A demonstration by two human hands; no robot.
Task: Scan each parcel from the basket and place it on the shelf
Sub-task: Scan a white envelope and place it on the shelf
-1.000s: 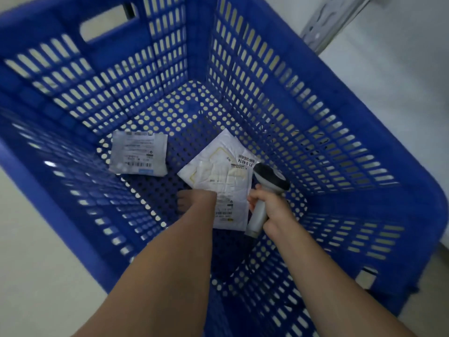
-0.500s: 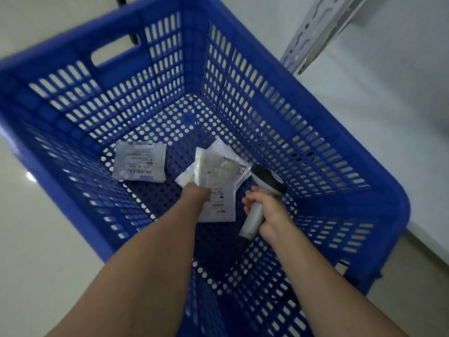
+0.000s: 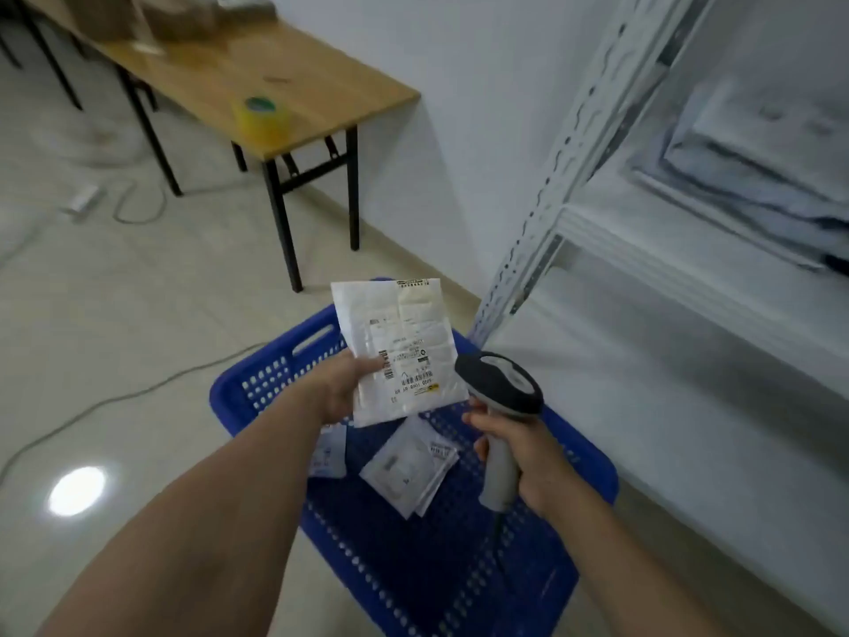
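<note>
Lifted from the basket [image 3: 257,383] since before, our left hand [image 3: 342,388] pinches the parcel [image 3: 399,351] label-up so our right hand [image 3: 519,452], gripping the scanner [image 3: 500,397], can read it.

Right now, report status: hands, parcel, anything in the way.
Left hand grips parcel above basket. Right hand holds scanner beside it. Nothing between them.

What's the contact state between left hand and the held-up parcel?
Touching. The head view shows the left hand pinching the parcel, with the thumb pressed across its printed front beside the barcode and the fingers hidden behind.
</note>
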